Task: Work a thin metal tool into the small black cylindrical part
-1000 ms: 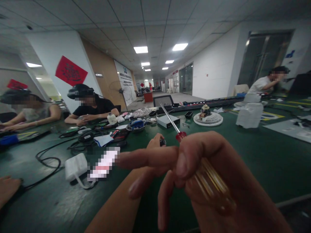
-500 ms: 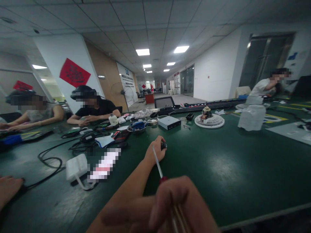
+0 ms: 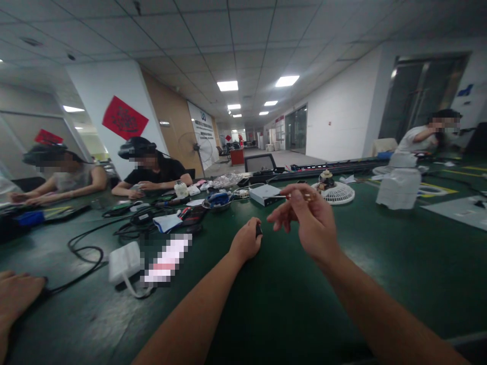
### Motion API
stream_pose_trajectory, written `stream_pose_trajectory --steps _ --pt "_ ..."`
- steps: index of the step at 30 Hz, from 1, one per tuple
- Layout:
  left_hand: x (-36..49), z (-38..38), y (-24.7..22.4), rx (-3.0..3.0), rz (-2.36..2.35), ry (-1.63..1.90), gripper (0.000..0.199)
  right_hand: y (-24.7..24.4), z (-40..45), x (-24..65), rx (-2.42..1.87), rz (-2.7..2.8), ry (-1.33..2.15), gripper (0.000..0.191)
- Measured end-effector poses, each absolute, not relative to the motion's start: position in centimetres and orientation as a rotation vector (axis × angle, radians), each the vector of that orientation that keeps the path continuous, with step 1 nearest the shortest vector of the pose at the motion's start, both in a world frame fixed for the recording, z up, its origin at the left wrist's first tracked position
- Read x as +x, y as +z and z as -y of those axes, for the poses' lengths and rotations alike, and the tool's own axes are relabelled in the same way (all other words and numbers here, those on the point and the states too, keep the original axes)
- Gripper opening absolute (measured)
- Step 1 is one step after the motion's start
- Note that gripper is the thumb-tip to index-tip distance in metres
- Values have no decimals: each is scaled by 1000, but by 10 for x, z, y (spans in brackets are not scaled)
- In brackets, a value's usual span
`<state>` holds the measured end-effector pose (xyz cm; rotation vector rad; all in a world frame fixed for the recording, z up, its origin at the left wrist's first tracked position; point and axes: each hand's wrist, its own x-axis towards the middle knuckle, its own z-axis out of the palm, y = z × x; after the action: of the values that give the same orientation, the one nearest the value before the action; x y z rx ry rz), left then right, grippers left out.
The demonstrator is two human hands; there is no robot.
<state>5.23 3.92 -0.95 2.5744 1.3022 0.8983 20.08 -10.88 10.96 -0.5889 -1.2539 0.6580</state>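
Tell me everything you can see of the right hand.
The right hand is bare and raised above the green bench top, on a bare forearm reaching in from the lower right. Its fingers curl inward, pinching a small blurred item with a gold glint; what the item is cannot be told. Nothing else touches the hand.

The green workbench (image 3: 342,289) carries a silver box (image 3: 265,195) just past the right fingers (image 3: 283,212), and a white power adapter (image 3: 124,262) well left of the left fingers (image 3: 249,235).

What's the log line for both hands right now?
Left hand: holds small black object | Right hand: raised, pinching blurred item | Beyond: white box
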Motion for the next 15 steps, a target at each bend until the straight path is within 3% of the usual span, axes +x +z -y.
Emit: stream_pose_trajectory --steps 3,6,15 --pt "51 -39 -12 2642 -1295 846 36 85 35 221 -775 1192 667 46" --pt "45 -39 -13 2651 -1337 838 37 55 -10 244 -927 1119 675 46" --pt "34 -44 -8 2672 -1327 698 42 -13 -15 268 -1084 1195 1077 18"
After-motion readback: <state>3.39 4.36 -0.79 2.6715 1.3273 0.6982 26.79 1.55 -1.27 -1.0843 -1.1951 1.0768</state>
